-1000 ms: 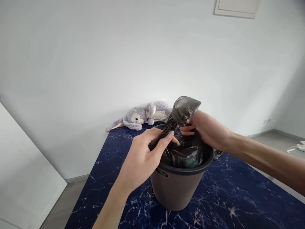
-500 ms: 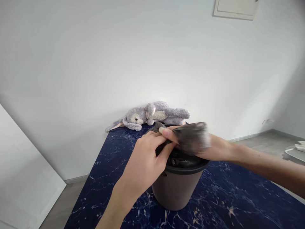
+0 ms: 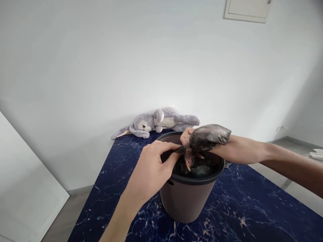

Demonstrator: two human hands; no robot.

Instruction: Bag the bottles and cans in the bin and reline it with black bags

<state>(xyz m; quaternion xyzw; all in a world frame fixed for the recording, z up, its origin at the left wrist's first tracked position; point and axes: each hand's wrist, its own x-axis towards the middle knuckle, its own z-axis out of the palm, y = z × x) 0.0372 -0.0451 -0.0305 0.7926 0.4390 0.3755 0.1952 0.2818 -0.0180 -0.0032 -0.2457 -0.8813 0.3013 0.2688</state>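
Note:
A brown trash can [image 3: 188, 201] with a dark rim stands on a blue marbled table. Black plastic of a garbage bag [image 3: 209, 137] bunches above its mouth, and more dark plastic lies inside. My left hand [image 3: 153, 166] pinches a twisted strand of the bag between thumb and fingers over the near left of the rim. Above the can, my right hand [image 3: 227, 149] is closed around the bag's gathered neck. The puffed bag end covers part of that hand, so some of its fingers are hidden.
A grey plush bunny [image 3: 164, 121] lies on its side at the table's [image 3: 118, 168] far edge, against the white wall. A white panel [image 3: 22, 188] stands at the left. A wall hatch [image 3: 247, 10] is at the upper right.
My right hand has shifted a little to the right with the bunched bag. A strand of plastic now stretches between the hands. My left hand has barely moved.

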